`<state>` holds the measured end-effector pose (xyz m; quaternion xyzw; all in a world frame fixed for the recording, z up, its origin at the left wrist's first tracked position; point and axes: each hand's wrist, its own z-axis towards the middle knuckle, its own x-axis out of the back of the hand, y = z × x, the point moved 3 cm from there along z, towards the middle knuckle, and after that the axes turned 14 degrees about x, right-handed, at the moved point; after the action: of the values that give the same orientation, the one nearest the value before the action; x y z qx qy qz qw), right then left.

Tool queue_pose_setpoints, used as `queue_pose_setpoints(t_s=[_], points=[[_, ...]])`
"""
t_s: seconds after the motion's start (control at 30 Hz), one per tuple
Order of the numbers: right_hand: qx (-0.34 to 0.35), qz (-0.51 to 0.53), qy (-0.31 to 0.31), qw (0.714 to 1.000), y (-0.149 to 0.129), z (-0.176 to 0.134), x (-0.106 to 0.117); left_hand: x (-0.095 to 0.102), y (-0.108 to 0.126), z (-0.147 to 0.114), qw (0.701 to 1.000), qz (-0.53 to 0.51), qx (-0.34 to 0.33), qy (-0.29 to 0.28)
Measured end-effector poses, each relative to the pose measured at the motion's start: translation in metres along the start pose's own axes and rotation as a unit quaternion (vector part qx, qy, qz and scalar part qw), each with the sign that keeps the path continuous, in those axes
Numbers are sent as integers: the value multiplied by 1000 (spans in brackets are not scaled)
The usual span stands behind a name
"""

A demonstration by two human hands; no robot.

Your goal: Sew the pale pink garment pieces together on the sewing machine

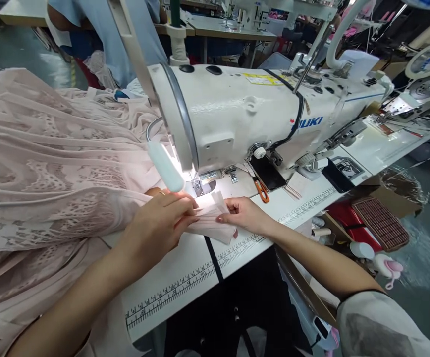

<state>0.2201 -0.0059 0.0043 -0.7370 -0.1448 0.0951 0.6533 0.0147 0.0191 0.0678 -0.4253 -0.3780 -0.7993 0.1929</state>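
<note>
A pale pink piece of fabric (211, 218) with folded layers lies in front of the needle area of a white sewing machine (230, 109). My left hand (163, 218) grips its left side, fingers bent over the cloth close to the presser foot (197, 187). On the right, my right hand (242, 213) pinches the fabric's edge between thumb and fingers. A small lamp (166, 167) lights the sewing spot. To the left, a large heap of pink lace garments (59, 163) reaches up to my left hand and forearm.
Orange-handled snips (261, 191) and a dark phone (269, 172) lie beneath the machine arm. Another dark phone (337, 176) rests farther right. A ruler tape (174, 292) runs along the table's front edge. Behind the machine sits a person in a light blue top (107, 34).
</note>
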Motion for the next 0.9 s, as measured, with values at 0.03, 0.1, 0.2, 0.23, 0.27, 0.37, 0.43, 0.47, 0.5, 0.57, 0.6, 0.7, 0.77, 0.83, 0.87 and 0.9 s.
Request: queue_pose_setpoints(t_s=[0.03,0.1,0.2,0.23,0.27,0.37,0.43,0.47,0.5,0.57,0.6,0.7,0.77,0.83,0.87,0.9], points=[[-4,-27,9,1000,-1,0,1,-1,-2,0,1000,-1,14,-13],[0,-55,20,998,-3,1,4,0,-6,0,996,-19,60,-63],[30,-8,3,1000,-5,5,7,8,-11,-1,962,-110,145,-205],[39,17,0,999,-5,6,8,12,-10,-2,942,-145,154,-260],[41,39,1,998,-5,8,10,16,-8,-3,922,-172,144,-316],[5,53,12,999,0,13,11,18,0,-8,873,-159,76,-454],[-31,3,-5,999,3,15,8,5,2,-11,878,-94,54,-466],[-41,-37,-16,998,3,14,6,-5,2,-11,905,-57,47,-420],[-45,-79,-25,996,2,13,4,-15,3,-12,937,-10,28,-349],[-39,-134,-31,990,-2,8,3,-37,6,-20,965,94,-60,-238],[-31,-155,-22,987,-5,3,5,-47,6,-26,964,149,-92,-201],[-7,-302,64,951,-15,-20,32,-61,3,-41,945,305,-80,-85],[2,-498,180,848,-26,-42,67,-57,4,-45,924,371,-71,-60],[2,-627,272,730,-34,-64,103,-49,9,-41,908,403,-95,-59],[7,-660,272,700,-34,-72,118,-45,12,-36,904,410,-112,-56],[-4,-674,266,689,-33,-78,133,-41,15,-30,901,414,-122,-47]])
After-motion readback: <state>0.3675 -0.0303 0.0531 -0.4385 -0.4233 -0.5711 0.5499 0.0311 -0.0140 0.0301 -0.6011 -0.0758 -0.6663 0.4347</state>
